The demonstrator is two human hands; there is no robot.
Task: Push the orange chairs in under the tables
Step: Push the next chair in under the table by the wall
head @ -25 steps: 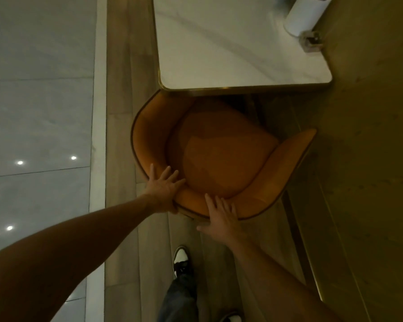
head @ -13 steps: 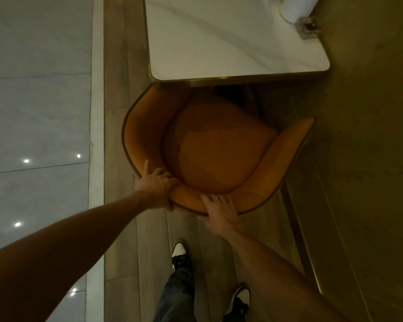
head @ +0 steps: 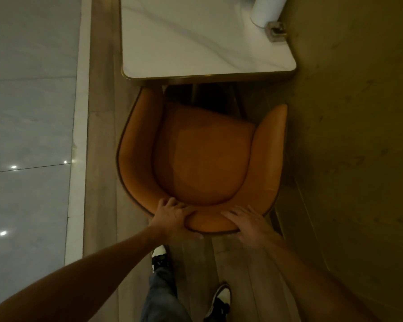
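Observation:
An orange armchair (head: 203, 159) stands below me, facing a white marble table (head: 196, 36) with a brass edge. The chair's left arm tip reaches under the table edge; the seat front lies short of it. My left hand (head: 175, 219) grips the left part of the backrest rim, fingers over the top and thumb beneath. My right hand (head: 249, 224) rests on the right part of the rim with fingers spread and fairly straight.
A white cylinder (head: 266, 10) and a small clear holder (head: 276, 31) stand at the table's far right corner. A wood-panelled wall (head: 358, 135) runs close along the right. Pale glossy tiles (head: 30, 135) lie to the left. My shoes (head: 219, 298) are behind the chair.
The chair has turned to face the table squarely and now stands more to the right. My left hand has closed round the backrest rim. My right hand has shifted right along it.

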